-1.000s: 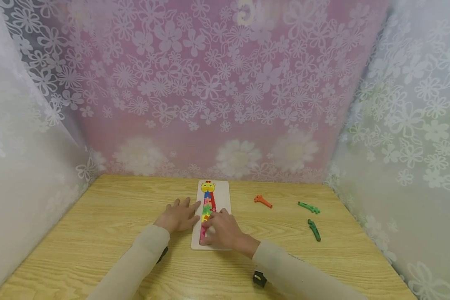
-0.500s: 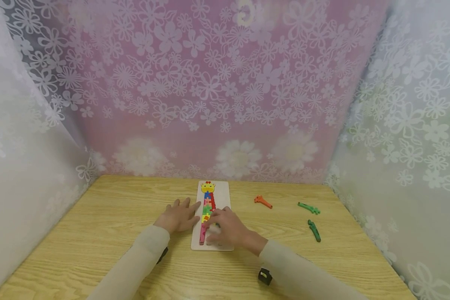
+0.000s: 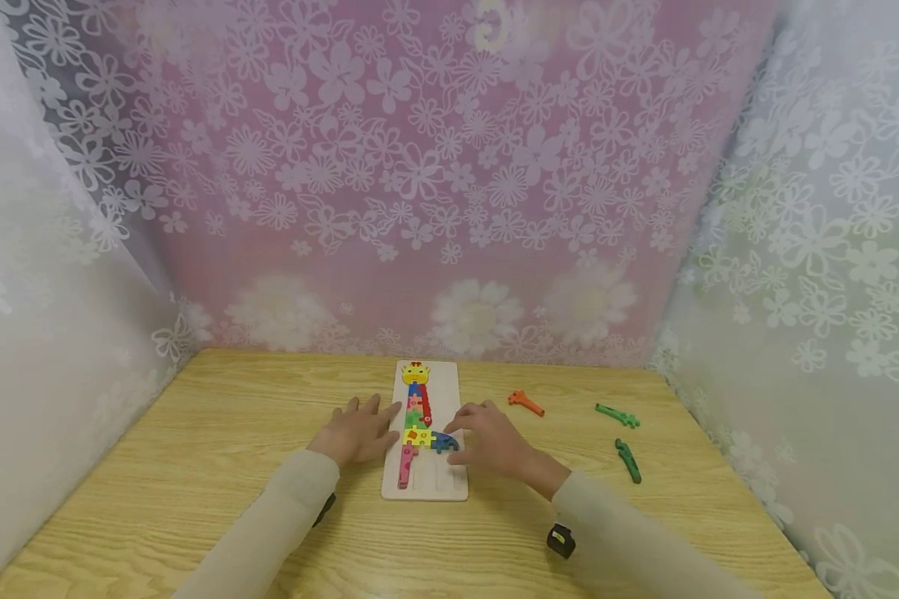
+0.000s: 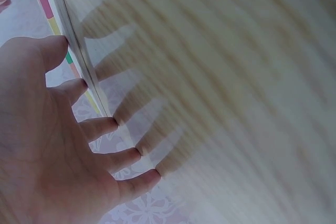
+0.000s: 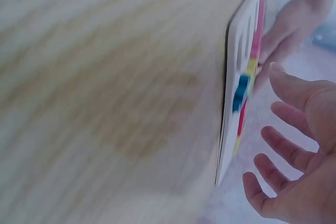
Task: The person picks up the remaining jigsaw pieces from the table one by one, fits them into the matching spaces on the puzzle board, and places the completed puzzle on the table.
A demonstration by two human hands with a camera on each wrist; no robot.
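A pale wooden puzzle board [image 3: 444, 383] lies upright before me in the head view. Its giraffe has a yellow head [image 3: 415, 375], a red mane piece [image 3: 425, 408], coloured neck pieces, a yellow body piece [image 3: 418, 438] and a pink leg piece [image 3: 404, 471]. A blue puzzle piece [image 3: 445, 442] sits at the body's right end, slightly raised in the right wrist view. My left hand [image 3: 355, 433] rests with spread fingers at the board's left edge, its thumb against that edge in the left wrist view. My right hand [image 3: 498, 441] hovers at the right edge beside the blue piece, fingers parted, holding nothing.
Right of the board, an orange leg-shaped piece [image 3: 526, 403], a light green piece [image 3: 618, 414] and a dark green piece [image 3: 628, 461] lie apart on the wooden table [image 3: 255, 416]. Bare recesses [image 3: 438, 476] show low on the board. Flowered curtains [image 3: 419, 208] surround the table.
My right hand has drawn back rightward from over the lower board, uncovering the blue piece, the yellow body and the pink leg. The left hand stays put.
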